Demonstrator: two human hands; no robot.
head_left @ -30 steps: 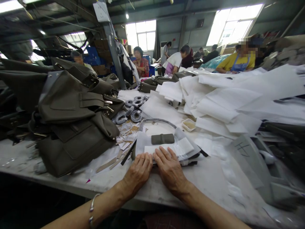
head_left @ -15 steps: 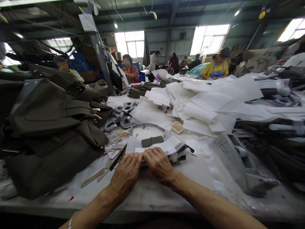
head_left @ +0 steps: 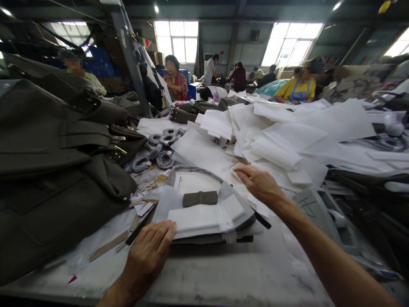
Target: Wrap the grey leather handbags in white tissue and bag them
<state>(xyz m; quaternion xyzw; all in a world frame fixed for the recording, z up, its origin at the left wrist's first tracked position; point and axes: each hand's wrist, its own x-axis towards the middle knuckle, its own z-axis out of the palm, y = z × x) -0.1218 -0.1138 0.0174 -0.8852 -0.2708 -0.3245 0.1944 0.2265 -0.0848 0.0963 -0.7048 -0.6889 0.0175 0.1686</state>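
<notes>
My left hand (head_left: 152,243) is closed over the near left edge of a folded white paper (head_left: 194,219), its fingers together and the thumb hidden. The paper lies on a flat dark bundle (head_left: 244,222) wrapped in pale sheeting, with clear tape across its right part. Just behind the paper rests a small grey-green banded piece (head_left: 200,198). My right hand (head_left: 260,183) reaches forward with fingers stretched out, the tips over a small white dish (head_left: 234,167), which they partly cover. Whether they touch what is in it I cannot tell.
Dark bags (head_left: 57,187) are heaped on the left. Wrapped coils (head_left: 165,158) and scraps (head_left: 153,181) lie behind the bundle. White sheets (head_left: 287,132) pile up at the back right, near a grey tape dispenser (head_left: 322,217). Co-workers sit farther off.
My right hand has left the paper's near edge and moved forward and right to the dish. My left hand stays on the paper, now near its left end. The view has shifted.
</notes>
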